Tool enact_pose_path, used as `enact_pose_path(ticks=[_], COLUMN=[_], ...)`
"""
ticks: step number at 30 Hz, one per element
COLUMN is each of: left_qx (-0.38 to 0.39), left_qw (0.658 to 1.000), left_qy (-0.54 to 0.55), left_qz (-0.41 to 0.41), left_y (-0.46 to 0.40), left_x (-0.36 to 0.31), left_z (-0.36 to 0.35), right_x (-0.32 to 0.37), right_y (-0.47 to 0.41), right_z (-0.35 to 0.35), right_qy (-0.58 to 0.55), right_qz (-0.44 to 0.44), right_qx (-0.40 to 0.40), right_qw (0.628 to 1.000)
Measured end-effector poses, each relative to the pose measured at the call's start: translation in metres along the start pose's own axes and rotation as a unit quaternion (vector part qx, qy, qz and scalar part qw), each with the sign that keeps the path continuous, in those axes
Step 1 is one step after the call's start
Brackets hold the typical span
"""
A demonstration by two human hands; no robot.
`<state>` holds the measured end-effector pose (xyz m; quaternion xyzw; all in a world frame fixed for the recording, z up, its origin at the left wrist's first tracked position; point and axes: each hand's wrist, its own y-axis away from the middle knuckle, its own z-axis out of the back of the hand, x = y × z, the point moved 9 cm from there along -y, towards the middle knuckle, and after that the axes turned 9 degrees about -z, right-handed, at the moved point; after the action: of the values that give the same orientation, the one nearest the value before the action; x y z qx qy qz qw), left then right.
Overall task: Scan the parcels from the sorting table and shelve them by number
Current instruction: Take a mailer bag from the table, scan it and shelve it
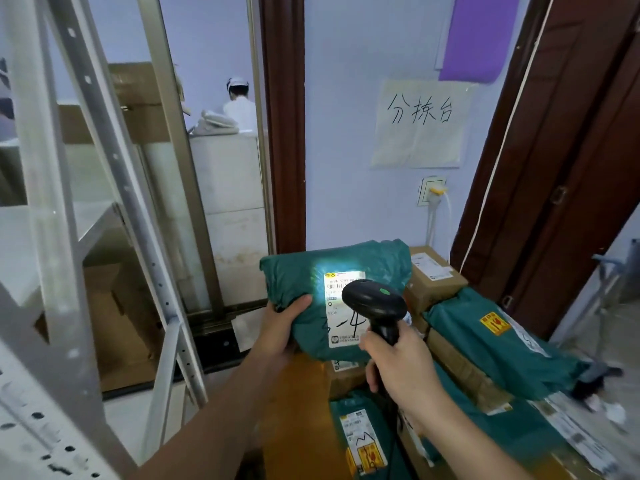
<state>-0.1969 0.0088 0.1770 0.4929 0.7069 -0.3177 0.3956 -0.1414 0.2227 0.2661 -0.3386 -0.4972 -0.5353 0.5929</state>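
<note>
The left hand [282, 327] holds a soft green plastic parcel bag [311, 289] by its lower left edge, its grip curled around it. The right hand [401, 362] grips the handle of a black handheld barcode scanner [375, 299]; its light falls on the white shipping label [343, 306].

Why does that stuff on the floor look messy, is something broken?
Nothing looks broken. Odd bits: scraps of litter lie on the floor at far right, beside the heaped parcels. The wall socket sits crooked. The green parcel the left hand holds is only wrinkled.

One head-worn view looks forward and down, close over stacked parcels [485, 341]; edges seem wide-angle warped.
</note>
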Motion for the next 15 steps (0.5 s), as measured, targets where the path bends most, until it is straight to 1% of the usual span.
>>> enact_pose_path(ticks=[8,15], left_qx=[0.005,0.012], left_qw=[1.000,1.000], left_qy=[0.012,0.016], left_qz=[0.003,0.001], left_y=[-0.005,0.005], left_x=[0.004,-0.003], left_z=[-0.009,-0.011], right_x=[0.004,0.005], right_y=[0.005,0.019], right_z=[0.012,0.008], right_qy=[-0.011,-0.014], right_qz=[0.003,-0.011], right_qx=[-0.028,-0.019], right_qw=[1.000,1.000])
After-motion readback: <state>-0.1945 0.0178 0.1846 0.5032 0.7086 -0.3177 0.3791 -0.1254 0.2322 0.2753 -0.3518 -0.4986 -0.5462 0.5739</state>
